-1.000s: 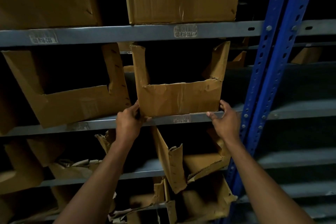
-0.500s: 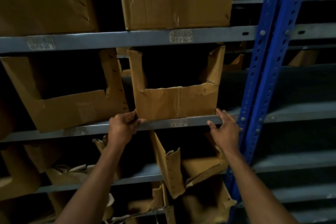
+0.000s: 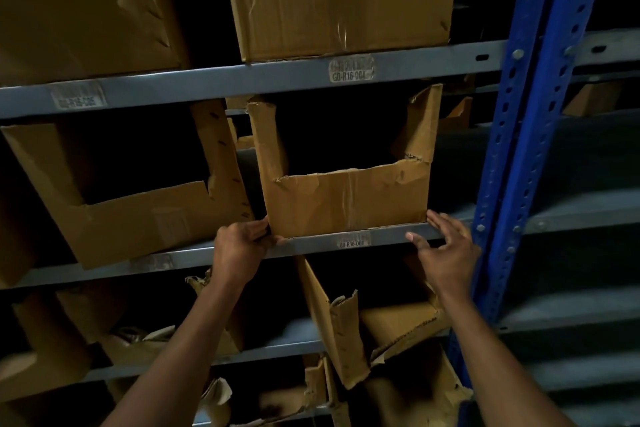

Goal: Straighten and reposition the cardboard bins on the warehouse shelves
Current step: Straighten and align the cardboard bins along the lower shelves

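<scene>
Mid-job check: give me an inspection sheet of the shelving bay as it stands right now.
Surface: grey shelf rail, labelled, carries the centre bin.
Job's things: centre bin upright, front torn; left bin tilted.
Clutter: crumpled cardboard on the shelf below.
Grippers: left hand grips the centre bin's lower left corner; right hand open, fingertips at its lower right corner.
Cables: nothing seen.
Surroundings: blue upright at right; dim light.
</scene>
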Demonstrator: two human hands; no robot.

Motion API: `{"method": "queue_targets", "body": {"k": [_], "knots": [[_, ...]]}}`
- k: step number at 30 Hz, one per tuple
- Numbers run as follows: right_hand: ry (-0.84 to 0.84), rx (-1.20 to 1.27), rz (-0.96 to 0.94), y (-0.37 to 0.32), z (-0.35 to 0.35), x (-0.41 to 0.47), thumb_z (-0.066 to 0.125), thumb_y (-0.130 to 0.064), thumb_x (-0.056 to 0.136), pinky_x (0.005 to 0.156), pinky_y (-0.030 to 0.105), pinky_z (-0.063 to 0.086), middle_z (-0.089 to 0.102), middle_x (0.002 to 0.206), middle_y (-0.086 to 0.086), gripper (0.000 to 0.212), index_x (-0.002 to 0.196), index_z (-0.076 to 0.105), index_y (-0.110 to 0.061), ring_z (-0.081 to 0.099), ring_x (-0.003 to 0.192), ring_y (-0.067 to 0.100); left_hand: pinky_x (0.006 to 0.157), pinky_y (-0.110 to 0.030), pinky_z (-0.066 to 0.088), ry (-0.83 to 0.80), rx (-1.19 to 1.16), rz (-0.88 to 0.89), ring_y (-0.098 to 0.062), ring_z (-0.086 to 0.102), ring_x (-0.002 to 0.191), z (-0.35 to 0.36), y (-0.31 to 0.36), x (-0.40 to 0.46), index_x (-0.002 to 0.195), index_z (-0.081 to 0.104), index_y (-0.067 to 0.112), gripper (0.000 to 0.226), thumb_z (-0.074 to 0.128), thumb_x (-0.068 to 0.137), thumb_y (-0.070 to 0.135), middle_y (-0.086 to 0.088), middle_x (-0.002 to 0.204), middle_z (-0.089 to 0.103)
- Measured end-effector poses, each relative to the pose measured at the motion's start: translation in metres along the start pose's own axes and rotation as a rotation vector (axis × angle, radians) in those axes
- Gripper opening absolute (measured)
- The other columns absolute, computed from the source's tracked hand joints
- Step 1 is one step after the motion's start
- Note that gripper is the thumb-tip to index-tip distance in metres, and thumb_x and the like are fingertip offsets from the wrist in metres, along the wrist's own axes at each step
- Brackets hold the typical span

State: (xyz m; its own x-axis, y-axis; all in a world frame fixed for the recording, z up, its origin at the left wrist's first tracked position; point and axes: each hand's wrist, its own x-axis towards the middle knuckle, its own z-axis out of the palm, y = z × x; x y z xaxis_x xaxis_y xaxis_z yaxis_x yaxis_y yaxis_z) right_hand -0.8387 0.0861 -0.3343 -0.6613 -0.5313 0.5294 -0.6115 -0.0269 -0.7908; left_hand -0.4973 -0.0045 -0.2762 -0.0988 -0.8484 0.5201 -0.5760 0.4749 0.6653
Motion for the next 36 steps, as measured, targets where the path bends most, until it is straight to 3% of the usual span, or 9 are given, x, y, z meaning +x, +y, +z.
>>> {"method": "queue_targets", "body": {"k": [3,5,8,12,17,21,24,29,36], "knots": [[0.011,0.007,0.004,0.004,0.001,0.0,0.089,-0.037,0.077,0.115,0.045,0.032,0.063,0.139,-0.002,0.057,0.131,0.071,-0.027,0.051,0.134,0.014,0.091,-0.034,0.063,0.019,0.042,0.075,-0.011,0.075,0.099,0.001,0.0,-0.003,0.116,0.078,0.005,0.041,0.092,0.079,0.015,-0.006,0.115,0.078],[0.025,0.002,-0.003,0.005,0.002,-0.001,0.088,-0.037,0.078,0.116,0.054,0.032,0.062,0.14,-0.002,0.057,0.131,0.07,-0.028,0.051,0.134,0.014,0.086,-0.037,0.065,0.028,0.057,0.1,-0.01,0.077,0.093,0.003,-0.003,-0.003,0.116,0.079,0.007,0.038,0.09,0.081,0.015,-0.004,0.112,0.079],[0.034,-0.018,-0.017,0.007,0.005,-0.002,0.087,-0.036,0.079,0.114,0.063,0.034,0.062,0.141,-0.001,0.056,0.131,0.07,-0.027,0.05,0.135,0.015,0.078,-0.04,0.067,0.021,0.03,0.048,-0.008,0.078,0.084,0.003,-0.007,-0.003,0.118,0.08,0.011,0.037,0.088,0.084,0.023,-0.002,0.106,0.082],[0.023,-0.024,-0.039,0.006,0.003,-0.001,0.086,-0.04,0.08,0.111,0.062,0.04,0.062,0.141,0.001,0.057,0.132,0.07,-0.026,0.052,0.135,0.017,0.073,-0.044,0.067,0.004,0.01,0.016,-0.009,0.076,0.078,0.004,-0.004,-0.006,0.119,0.08,0.011,0.034,0.083,0.088,0.023,0.0,0.103,0.082],[-0.037,0.021,-0.015,-0.004,-0.005,-0.008,0.085,-0.031,0.084,0.115,0.032,0.035,0.056,0.149,0.005,0.06,0.141,0.064,-0.023,0.046,0.141,0.019,0.079,-0.042,0.068,0.042,-0.111,-0.019,-0.011,0.076,0.1,0.007,-0.001,-0.019,0.135,0.071,0.011,0.047,0.083,0.09,0.018,-0.003,0.123,0.077],[-0.152,-0.013,-0.024,-0.004,-0.011,-0.021,0.079,-0.024,0.09,0.123,0.051,0.031,0.043,0.161,0.002,0.072,0.154,0.047,-0.024,0.036,0.151,0.02,0.107,-0.038,0.057,0.088,-0.215,-0.049,-0.007,0.065,0.127,0.01,0.005,-0.043,0.148,0.059,0.01,0.063,0.081,0.093,0.03,-0.003,0.14,0.068],[-0.104,0.048,0.023,-0.011,-0.025,-0.043,0.073,-0.028,0.094,0.114,0.048,0.046,0.058,0.149,-0.001,0.061,0.151,0.05,-0.024,0.053,0.138,0.018,0.1,-0.043,0.062,0.139,-0.274,-0.11,-0.008,0.071,0.119,0.01,0.01,-0.072,0.144,0.064,0.012,0.059,0.081,0.092,0.036,-0.002,0.132,0.074],[-0.182,0.287,0.042,-0.032,-0.051,-0.074,0.072,-0.023,0.097,0.082,0.031,0.063,0.077,0.103,-0.007,0.024,0.12,0.075,-0.017,0.074,0.091,0.003,0.08,-0.047,0.067,0.11,-0.354,-0.251,-0.016,0.08,0.097,-0.008,0.023,-0.116,0.122,0.077,0.011,0.031,0.078,0.096,0.028,-0.002,0.103,0.082],[-0.388,0.486,0.02,-0.069,-0.037,-0.111,0.073,-0.027,0.096,0.073,0.033,0.064,0.079,0.09,-0.008,0.014,0.108,0.077,-0.022,0.076,0.081,0.007,0.075,-0.036,0.067,0.114,-0.252,-0.283,-0.021,0.081,0.085,-0.054,0.033,-0.162,0.111,0.079,0.009,0.025,0.078,0.093,0.026,-0.002,0.092,0.083]]}}
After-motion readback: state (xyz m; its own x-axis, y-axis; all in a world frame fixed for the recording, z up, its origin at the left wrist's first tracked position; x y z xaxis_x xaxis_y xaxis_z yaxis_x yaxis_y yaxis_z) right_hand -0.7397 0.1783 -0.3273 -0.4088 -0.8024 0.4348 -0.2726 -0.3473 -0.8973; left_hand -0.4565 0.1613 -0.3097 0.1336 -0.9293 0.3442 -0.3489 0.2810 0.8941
